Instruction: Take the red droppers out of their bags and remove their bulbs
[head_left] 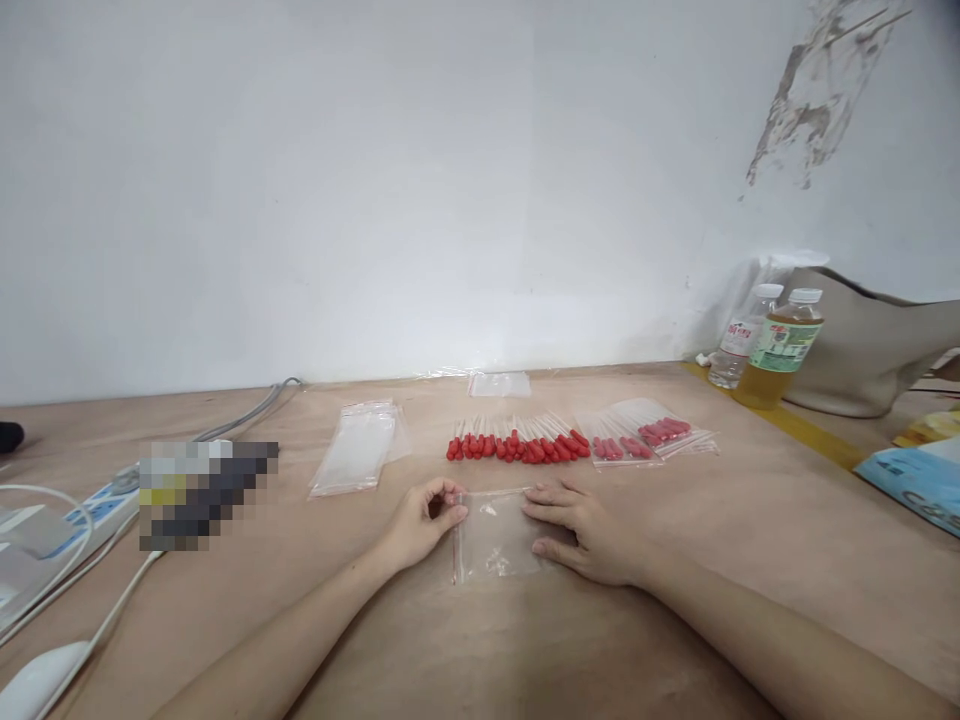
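A small clear zip bag (495,535) lies flat on the wooden table (675,620) in front of me. My left hand (424,522) pinches the bag's upper left corner, fingers closed on it. My right hand (581,530) lies flat on the bag's right side, fingers stretched out and pressing it down. Just beyond the hands lies a row of several droppers with red bulbs (517,445). To their right lie clear bags filled with red-bulb droppers (649,435).
A stack of clear empty bags (360,450) lies at the left, another bag (499,383) by the wall. Two bottles (776,350) and a beige bag (877,345) stand at the right. A power strip (97,500), cables and a white mouse (37,680) lie far left.
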